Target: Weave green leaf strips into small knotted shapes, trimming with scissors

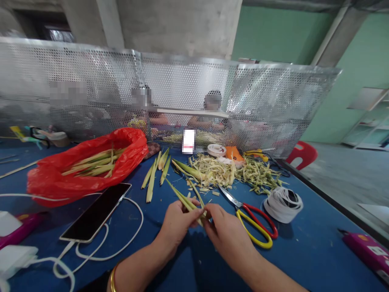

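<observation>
Left grip (177, 221) and right grip (223, 229) partly hide the green leaf (183, 199)

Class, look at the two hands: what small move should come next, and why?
Probably the right hand should gently pull its side of the leaf away from the left hand: both hands pinch the leaf, and above them it seems to fork into two ends.

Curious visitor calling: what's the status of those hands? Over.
Left hand, right hand: both pinching green husk strips. Strips' tips pointing forward, past the fingers. Scissors close beside right hand; smartphone off to the left.
</observation>
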Available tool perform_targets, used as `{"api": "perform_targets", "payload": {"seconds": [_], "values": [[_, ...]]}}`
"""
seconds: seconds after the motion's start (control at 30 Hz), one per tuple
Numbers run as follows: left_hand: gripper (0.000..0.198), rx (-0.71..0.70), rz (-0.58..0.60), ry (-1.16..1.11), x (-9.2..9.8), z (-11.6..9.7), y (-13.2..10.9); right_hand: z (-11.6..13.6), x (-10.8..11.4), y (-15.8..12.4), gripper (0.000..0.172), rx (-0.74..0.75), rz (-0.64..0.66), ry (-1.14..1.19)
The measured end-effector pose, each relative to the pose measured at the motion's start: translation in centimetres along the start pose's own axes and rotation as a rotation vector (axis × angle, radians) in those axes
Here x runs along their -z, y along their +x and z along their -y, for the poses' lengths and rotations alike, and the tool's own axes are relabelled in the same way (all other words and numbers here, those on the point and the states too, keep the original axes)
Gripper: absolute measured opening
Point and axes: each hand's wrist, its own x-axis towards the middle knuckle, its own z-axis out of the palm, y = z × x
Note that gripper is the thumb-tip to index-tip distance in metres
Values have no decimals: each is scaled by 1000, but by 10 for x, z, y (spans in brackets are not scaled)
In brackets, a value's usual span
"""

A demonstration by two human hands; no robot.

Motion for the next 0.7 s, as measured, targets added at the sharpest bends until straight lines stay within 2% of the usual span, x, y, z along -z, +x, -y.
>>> {"api": "perform_targets", "payload": {"seconds": [0.13,0.33,0.47,0.57,0.7], "values": [[33,-12,46,12,-3,-3,-5,-1,-1,1,14,-65,-45,59],[30,35,82,9,-3,-11,-9,1,7,4,11,-293,-31,447],[23,58,109,28,-1,-10,-5,-2,8,5,11,-353,-86,476],[25,35,106,-6,1,-10,-5,-6,8,6,13,-326,-75,438],[35,17,167,-70,0,-15,-7,-5,11,7,12,-117,-63,280]]}}
